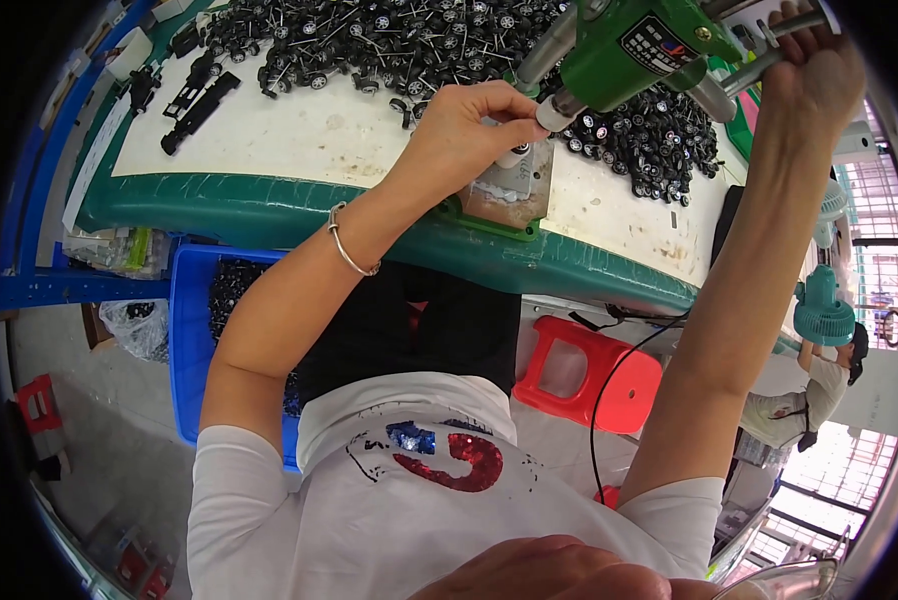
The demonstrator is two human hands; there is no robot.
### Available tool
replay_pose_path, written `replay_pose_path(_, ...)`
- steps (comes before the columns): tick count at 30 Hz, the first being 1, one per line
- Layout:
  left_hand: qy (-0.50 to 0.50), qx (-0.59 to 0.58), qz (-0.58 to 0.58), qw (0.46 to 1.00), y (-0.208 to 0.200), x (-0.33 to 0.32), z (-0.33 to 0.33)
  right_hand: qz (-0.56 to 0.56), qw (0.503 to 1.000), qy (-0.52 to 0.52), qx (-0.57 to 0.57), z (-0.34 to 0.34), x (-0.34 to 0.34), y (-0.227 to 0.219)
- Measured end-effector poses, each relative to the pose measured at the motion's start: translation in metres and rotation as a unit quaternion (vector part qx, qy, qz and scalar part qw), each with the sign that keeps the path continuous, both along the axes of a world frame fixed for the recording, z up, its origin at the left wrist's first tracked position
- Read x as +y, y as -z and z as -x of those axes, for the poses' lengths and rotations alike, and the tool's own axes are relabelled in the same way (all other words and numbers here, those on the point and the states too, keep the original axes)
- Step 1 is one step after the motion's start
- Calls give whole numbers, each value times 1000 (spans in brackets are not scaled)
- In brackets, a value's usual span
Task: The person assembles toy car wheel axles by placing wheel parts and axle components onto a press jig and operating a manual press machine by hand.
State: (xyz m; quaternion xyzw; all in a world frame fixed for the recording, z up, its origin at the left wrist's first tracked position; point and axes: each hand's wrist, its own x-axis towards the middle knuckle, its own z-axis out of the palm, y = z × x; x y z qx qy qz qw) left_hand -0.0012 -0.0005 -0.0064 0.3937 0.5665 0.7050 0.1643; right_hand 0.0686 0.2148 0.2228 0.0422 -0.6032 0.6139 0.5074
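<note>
A green hand press (pixel 619 60) stands at the table's edge. My left hand (pixel 469 130), with a bangle on its wrist, is at the white tip (pixel 551 116) of the press ram. Its thumb and forefinger are pinched together, and what they hold is hidden. Just below them a small wheel (pixel 514 156) shows in part, over the metal block (pixel 506 182) on the press base (pixel 539 205). Raised at the upper right, my right hand (pixel 814 80) has its fingers wrapped round the press's metal lever (pixel 754 70).
Black wheel-and-axle sets (pixel 399 40) are heaped across the table's back, with another heap (pixel 649 150) right of the press. Black toy chassis (pixel 201 112) lie at left. Below are a blue bin (pixel 191 340) and red stool (pixel 619 385). Another person (pixel 799 405) is at far right.
</note>
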Motion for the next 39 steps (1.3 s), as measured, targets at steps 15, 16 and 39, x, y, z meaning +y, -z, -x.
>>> replay_pose_path(15, 15, -46, 23, 999, -3, -6, -8, -155, 974, 79, 147, -35, -73, 31)
replay_pose_path(16, 15, -56, 34, 998, -2, -7, -9, -165, 971, 74, 157, -36, -75, 33)
replay_pose_path(39, -75, -142, 42, 986, 15, -66, 41, 26, 971, -224, -84, 11, 25, 28)
